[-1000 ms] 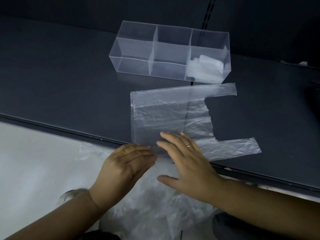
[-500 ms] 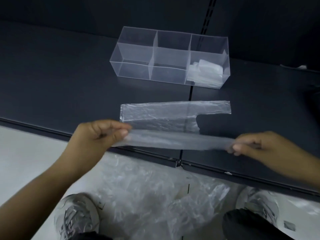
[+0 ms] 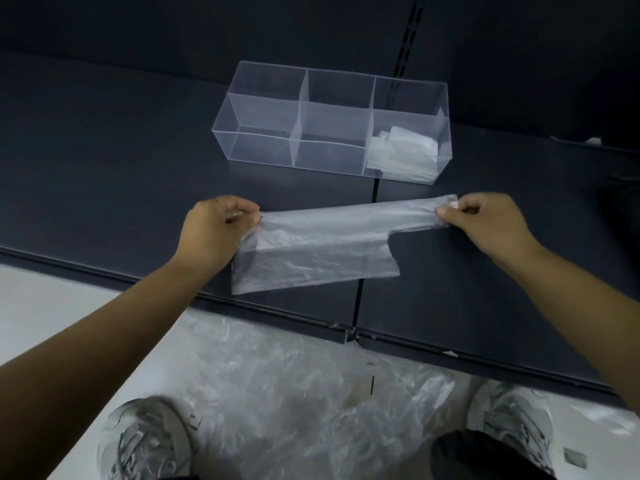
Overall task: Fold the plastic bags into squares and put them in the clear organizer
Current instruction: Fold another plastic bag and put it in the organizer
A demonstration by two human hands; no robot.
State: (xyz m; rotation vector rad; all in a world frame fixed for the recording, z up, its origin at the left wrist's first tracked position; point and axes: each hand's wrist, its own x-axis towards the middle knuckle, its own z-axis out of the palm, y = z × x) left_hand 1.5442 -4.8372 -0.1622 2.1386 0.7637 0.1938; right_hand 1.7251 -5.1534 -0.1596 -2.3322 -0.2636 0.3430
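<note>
Plain plastic bag between left hand and right hand

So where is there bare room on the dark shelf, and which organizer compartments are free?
Bare dark grey shelf lies left of the clear rectangular plastic organizer and right of the right hand. Its left and middle compartments are empty; the right one is crowded with folded white plastic bags.

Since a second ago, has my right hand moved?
Yes. The right hand moved right and back, from the shelf's front edge toward the organizer's right end.
</note>
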